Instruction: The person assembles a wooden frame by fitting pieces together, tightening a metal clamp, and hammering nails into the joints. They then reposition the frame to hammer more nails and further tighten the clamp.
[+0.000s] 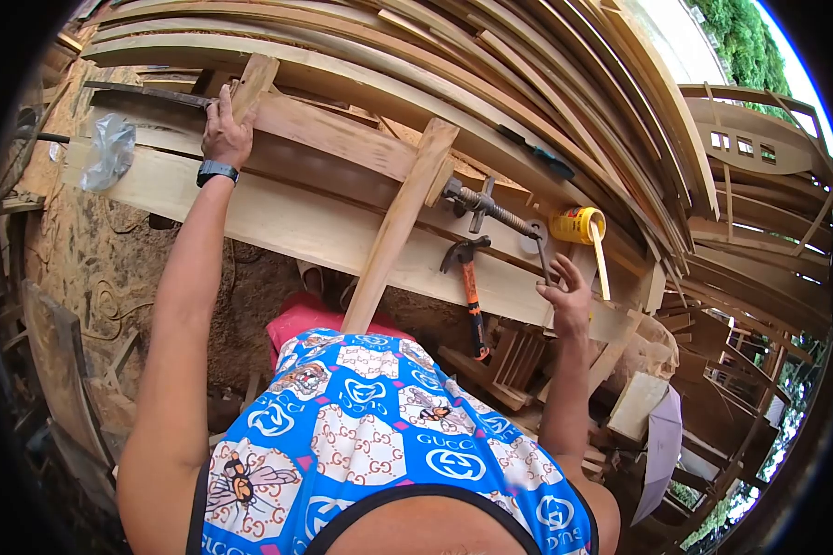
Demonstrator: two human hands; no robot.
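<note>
My left hand, with a watch on its wrist, grips the lower end of a short wooden piece. That piece meets one end of a wooden rail. At the rail's other end a long wooden post lies crosswise, its lower end by my lap. A clamp screw points at the post, with a small wood block between them. My right hand has its thumb and finger on the thin clamp handle. A hammer with an orange and black handle lies beside the screw.
A yellow glue container with a stick in it stands right of the clamp. Long boards are stacked behind the bench plank. A dark-handled tool rests on them. A plastic bag lies at left.
</note>
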